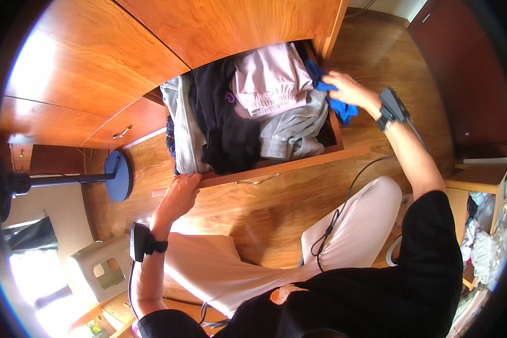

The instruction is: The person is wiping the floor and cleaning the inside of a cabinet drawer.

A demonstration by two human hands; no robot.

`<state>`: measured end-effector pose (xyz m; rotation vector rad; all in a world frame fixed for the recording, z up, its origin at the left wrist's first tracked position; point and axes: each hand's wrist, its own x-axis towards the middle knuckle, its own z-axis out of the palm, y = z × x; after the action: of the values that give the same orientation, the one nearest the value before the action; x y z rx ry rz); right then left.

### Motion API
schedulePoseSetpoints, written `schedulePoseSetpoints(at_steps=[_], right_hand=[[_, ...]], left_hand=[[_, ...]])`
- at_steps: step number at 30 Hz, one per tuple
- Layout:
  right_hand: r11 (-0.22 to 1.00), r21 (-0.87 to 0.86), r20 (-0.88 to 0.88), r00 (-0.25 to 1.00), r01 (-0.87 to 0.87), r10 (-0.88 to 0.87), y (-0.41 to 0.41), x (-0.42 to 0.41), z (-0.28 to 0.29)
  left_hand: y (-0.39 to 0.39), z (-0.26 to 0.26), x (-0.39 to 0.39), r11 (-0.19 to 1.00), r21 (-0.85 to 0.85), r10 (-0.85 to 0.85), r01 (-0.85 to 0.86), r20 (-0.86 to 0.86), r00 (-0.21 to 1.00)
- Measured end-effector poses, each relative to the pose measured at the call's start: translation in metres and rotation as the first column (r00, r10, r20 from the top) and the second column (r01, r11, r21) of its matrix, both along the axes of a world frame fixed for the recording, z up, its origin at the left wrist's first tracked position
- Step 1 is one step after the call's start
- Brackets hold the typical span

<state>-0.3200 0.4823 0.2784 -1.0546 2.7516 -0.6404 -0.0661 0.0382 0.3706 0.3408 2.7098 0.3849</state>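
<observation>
A wooden drawer (pixel 287 165) is pulled out of a glossy wood cabinet, with folded clothes in it. My left hand (pixel 183 193) grips the left end of its front panel. Across the drawer's right side hangs a blue garment (pixel 342 110), pinched in my right hand (pixel 344 88); part of it drapes outside. Inside, pale pink trousers (pixel 274 78) with a gathered waistband lie near the back. Black clothing (pixel 228 139) fills the middle, and a ribbed grey garment (pixel 293 133) sits at front right. Light grey ribbed clothing (pixel 185 135) lines the left side.
The cabinet (pixel 236 25) rises behind the drawer. A stand with a round dark blue base (pixel 118 175) is on the wood floor at left. A black cable (pixel 355 177) runs from my right wrist over my leg. Shelving holding bags (pixel 486 249) stands at right.
</observation>
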Motion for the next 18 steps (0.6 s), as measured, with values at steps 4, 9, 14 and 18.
schedulePoseSetpoints(at_steps=[4,9,14,18], right_hand=[[0.996,-0.048,0.128,0.989,-0.075,0.081,0.007,0.033,0.017],[0.976,0.204,0.275,0.961,-0.069,0.011,-0.004,0.016,0.060],[0.955,0.114,-0.148,0.955,0.275,-0.257,-0.035,-0.035,0.066],[0.885,0.119,-0.223,0.881,0.451,-0.418,-0.109,-0.073,0.040]], left_hand=[[0.021,0.018,-0.010,0.978,-0.197,-0.034,0.069,0.178,0.983],[0.072,0.012,-0.010,0.987,0.107,-0.118,0.117,-0.001,0.993],[0.076,0.009,-0.013,0.993,0.077,-0.093,0.089,0.039,0.995],[0.070,0.009,-0.006,0.998,0.041,-0.050,0.047,0.073,0.996]])
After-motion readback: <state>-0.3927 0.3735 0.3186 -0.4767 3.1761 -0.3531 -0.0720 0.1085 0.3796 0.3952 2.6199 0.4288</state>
